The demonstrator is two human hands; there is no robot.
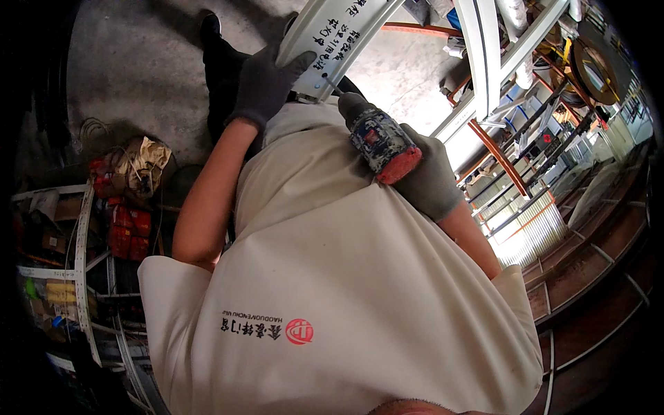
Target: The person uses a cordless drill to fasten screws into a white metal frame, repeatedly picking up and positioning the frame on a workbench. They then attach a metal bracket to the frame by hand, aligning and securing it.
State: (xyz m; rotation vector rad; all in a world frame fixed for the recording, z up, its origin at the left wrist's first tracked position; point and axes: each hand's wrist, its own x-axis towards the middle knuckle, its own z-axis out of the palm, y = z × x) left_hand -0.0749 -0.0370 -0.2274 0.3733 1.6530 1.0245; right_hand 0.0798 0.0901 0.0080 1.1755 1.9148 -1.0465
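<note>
My left hand [268, 84], in a dark grey glove, grips the edge of a white metal profile [360, 31] with the thumb lying on its face. Dark handwriting runs along that face. My right hand [430, 178], gloved too, is wrapped round a worn cordless drill [380, 142], dark blue with a red rear end; its handle and trigger are hidden. The thin drill bit [333, 84] points at the profile's near end, its tip at a small dark spot there. Whether the bit is in the metal I cannot tell. The profile's near end lies close against my shirt front.
A second white profile [478, 55] stands beyond at the right, with an orange bar [499, 159] below it. A dark round coil [593, 69] is at the far right. White shelving [84, 266] at the left holds boxes, near a red case [128, 229].
</note>
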